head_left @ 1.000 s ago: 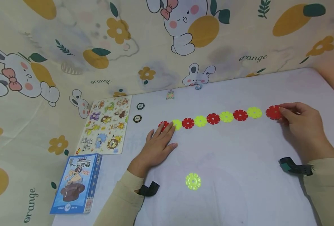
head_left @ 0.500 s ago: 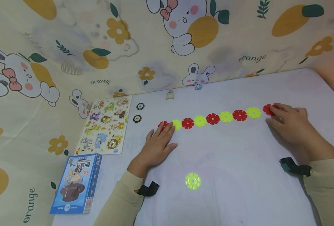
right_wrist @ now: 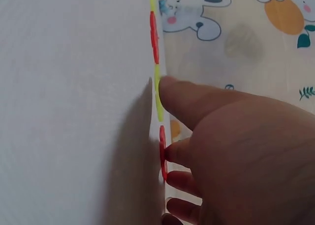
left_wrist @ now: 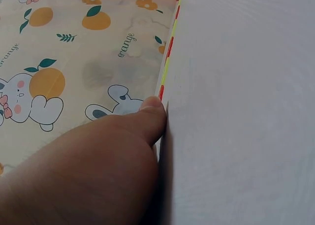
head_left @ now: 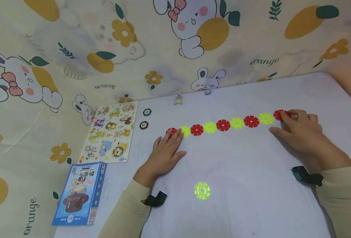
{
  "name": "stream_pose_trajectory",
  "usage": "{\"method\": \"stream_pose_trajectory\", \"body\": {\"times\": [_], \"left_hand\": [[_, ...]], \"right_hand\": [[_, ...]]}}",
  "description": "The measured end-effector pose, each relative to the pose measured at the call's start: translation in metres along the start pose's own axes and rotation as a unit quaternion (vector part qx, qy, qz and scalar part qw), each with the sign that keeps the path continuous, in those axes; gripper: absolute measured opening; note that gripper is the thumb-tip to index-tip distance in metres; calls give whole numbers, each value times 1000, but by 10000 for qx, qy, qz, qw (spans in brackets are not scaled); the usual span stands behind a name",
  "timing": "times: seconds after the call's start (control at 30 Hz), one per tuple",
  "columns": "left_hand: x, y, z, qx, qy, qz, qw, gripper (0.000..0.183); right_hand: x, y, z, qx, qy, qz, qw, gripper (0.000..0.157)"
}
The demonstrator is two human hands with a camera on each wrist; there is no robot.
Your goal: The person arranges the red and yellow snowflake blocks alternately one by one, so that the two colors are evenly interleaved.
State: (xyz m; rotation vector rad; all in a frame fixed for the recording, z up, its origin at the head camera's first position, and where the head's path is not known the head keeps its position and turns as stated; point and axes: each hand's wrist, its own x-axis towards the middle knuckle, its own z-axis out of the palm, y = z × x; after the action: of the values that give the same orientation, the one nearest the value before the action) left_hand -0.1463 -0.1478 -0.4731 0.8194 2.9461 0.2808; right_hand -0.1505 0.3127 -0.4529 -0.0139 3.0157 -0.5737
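Observation:
Notched plastic discs, red and yellow-green by turns, lie in a slanting row across the white table. My left hand (head_left: 165, 156) rests flat at the row's left end, fingertips on the leftmost red disc (head_left: 171, 131) and the edge of a yellow-green disc (head_left: 186, 131). At the right end, fingertips of my right hand (head_left: 304, 130) press on a red disc (head_left: 278, 114), partly covering it. The right wrist view shows the thumb held apart, near the adjoining yellow-green disc (right_wrist: 158, 94). A narrow gap shows between that disc and the red disc (right_wrist: 163, 153).
One yellow-green disc (head_left: 202, 190) lies alone towards the front. On the left are a sheet of animal pictures (head_left: 108, 132), a blue box (head_left: 78, 195) and two black round chips (head_left: 147, 112). Small figures (head_left: 178, 99) stand near the patterned backdrop (head_left: 127, 66).
My right hand has brought the red disc leftward to the row's right end, from a thumb-and-finger pinch to fingertips on top. The left hand stays in place.

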Motion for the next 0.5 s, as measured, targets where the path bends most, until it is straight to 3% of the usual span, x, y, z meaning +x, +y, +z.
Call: {"method": "stream_pose_trajectory", "body": {"times": [0.5], "left_hand": [[0,0,-1,-17,-37,-26,10000,69]], "right_hand": [[-2,-6,-1,-91,108,-67,9999,94]]}}
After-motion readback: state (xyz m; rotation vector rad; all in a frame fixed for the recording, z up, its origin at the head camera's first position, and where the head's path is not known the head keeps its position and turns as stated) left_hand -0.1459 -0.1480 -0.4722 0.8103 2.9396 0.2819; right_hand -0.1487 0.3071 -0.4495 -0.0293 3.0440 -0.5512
